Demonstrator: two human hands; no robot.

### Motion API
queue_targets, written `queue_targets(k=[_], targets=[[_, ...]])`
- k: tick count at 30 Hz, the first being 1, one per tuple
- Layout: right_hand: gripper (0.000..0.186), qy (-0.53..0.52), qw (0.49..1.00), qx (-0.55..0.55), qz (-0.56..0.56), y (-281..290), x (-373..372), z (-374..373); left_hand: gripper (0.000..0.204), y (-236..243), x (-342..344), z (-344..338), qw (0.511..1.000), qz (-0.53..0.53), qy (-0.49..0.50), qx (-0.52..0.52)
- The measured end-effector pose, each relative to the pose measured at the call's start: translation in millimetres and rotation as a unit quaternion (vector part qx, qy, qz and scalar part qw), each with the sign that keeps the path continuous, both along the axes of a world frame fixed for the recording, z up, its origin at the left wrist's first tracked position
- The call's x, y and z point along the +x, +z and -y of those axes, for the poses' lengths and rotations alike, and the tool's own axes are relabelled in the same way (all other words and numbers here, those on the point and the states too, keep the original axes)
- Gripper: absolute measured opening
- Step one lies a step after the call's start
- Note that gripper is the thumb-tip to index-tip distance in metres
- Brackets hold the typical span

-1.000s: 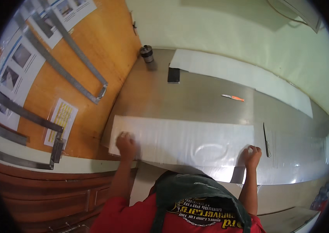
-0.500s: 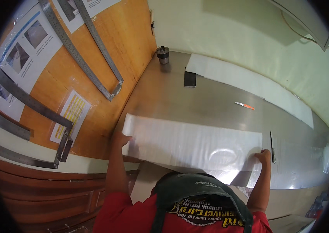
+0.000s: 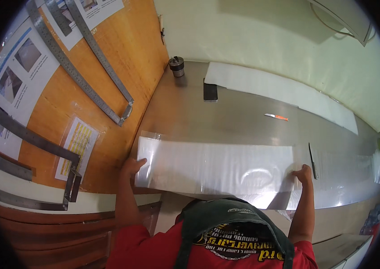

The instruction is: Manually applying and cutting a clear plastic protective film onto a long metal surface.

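A long white foam sheet (image 3: 217, 168), with clear plastic film (image 3: 153, 135) over it, lies along the near edge of the steel table. Its left end is gripped by my left hand (image 3: 134, 167), thumb on top and the other fingers hidden beneath. At the right end, my right hand (image 3: 303, 174) pinches the edge of the clear film beside the foam, fingers partly hidden. Just right of that hand lies a slim dark knife (image 3: 312, 160). A small orange-handled knife (image 3: 276, 117) rests farther back on the table.
More white foam sheets (image 3: 279, 92) lie along the back wall. A black phone (image 3: 210, 92) and a dark-topped metal cup (image 3: 177, 66) stand near the far left corner. Metal squares (image 3: 75, 179) hang on the wooden panel at left. Clear film (image 3: 378, 168) lies at the right end.
The view has shifted slightly. Clear film now shows past the foam's left end and beside its right end. Both hands keep hold of the two ends.
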State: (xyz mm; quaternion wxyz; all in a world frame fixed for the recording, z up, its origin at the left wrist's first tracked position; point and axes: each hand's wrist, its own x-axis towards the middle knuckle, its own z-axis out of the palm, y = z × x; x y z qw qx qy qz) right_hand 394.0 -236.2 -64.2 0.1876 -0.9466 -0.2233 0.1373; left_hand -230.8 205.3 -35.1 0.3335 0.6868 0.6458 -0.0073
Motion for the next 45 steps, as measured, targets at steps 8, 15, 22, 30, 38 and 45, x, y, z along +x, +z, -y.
queue_targets(k=[8, 15, 22, 30, 38, 45], targets=[[0.033, -0.016, 0.980, 0.166, -0.112, 2, -5, -4, 0.039, -13, 10, -6, 0.956, 0.271, -0.041, 0.109], [0.028, -0.050, 0.988, 0.086, -0.115, 6, -3, 15, 0.037, -8, 11, -8, 0.992, 0.114, -0.036, 0.031], [0.036, 0.048, 0.998, 0.028, -0.029, 21, -13, 15, 0.035, -17, 0, -4, 0.982, 0.180, -0.048, -0.025], [0.042, -0.005, 1.000, 0.004, -0.021, 18, -25, 5, 0.025, 1, 23, 1, 0.978, 0.197, -0.071, 0.014], [0.039, 0.004, 0.999, 0.011, -0.049, 21, -25, 13, 0.031, 17, 33, 1, 0.991, 0.056, -0.078, 0.097], [0.036, -0.059, 0.975, 0.112, -0.183, 34, -19, 27, 0.040, 123, 89, 24, 0.979, 0.028, -0.077, 0.189]])
